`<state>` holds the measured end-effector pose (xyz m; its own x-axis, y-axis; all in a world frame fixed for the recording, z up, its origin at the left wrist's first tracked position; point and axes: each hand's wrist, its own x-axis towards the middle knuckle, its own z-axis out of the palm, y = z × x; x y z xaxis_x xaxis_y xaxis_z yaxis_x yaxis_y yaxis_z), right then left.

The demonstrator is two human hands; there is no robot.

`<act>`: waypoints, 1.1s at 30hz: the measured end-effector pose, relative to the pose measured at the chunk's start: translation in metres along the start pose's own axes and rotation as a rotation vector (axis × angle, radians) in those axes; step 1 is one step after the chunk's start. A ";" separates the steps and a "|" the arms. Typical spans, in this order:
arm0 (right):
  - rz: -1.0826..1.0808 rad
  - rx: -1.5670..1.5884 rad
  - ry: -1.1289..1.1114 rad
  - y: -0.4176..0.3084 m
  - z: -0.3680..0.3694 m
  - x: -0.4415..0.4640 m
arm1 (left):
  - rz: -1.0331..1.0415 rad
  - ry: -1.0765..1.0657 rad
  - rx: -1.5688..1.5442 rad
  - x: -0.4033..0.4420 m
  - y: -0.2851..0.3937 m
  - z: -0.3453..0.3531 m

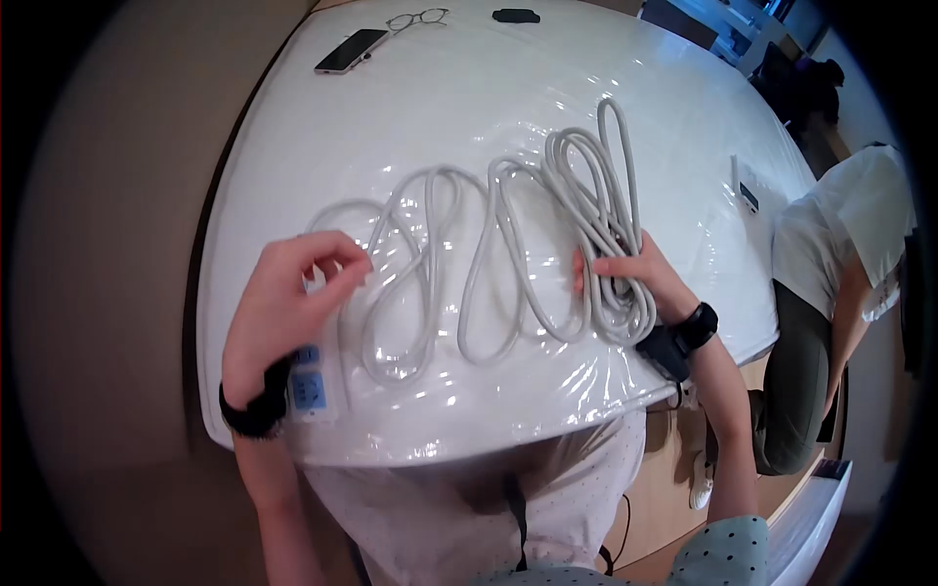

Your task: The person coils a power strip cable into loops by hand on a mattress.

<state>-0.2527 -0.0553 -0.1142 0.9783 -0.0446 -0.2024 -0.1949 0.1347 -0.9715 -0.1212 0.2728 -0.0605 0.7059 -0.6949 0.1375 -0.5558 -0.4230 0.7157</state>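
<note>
A long pale grey cable (467, 308) lies in loose loops across the white plastic-covered table. At the right end its loops gather into a coiled bundle (576, 181), and my right hand (645, 273) is closed around the lower part of it. To the left, my left hand (293, 293) has its fingers curled in a pinch beside a strand of cable. Whether something sits between those fingertips I cannot make out. Below that hand lies a white power strip (329, 381) with blue labels, partly hidden by the hand and wrist.
At the far edge of the table (469, 98) are a phone (352, 51), eyeglasses (418, 19) and a small black object (516, 16). A dark block (664, 354) sits by my right wrist. Another person (831, 244) is at the right, near a small device (748, 197).
</note>
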 end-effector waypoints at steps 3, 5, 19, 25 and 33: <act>0.010 -0.021 0.001 -0.009 0.001 -0.002 | -0.092 0.021 -0.113 -0.003 0.002 -0.001; 0.019 -0.036 0.009 -0.017 0.014 -0.005 | -0.137 -0.058 -0.182 -0.005 0.014 0.001; -0.080 0.313 -0.157 -0.047 0.066 -0.030 | -0.173 -0.167 -0.674 -0.047 0.068 0.036; 0.069 0.164 -0.203 -0.060 0.073 -0.039 | -0.196 -0.177 -0.674 -0.066 0.083 -0.028; -0.054 0.161 -0.061 -0.029 0.078 -0.031 | -0.108 -0.067 -0.473 -0.066 0.064 0.034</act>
<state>-0.2721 0.0194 -0.0706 0.9904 0.0034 -0.1383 -0.1333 0.2903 -0.9476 -0.2184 0.2719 -0.0465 0.7101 -0.7040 0.0126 -0.2100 -0.1946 0.9582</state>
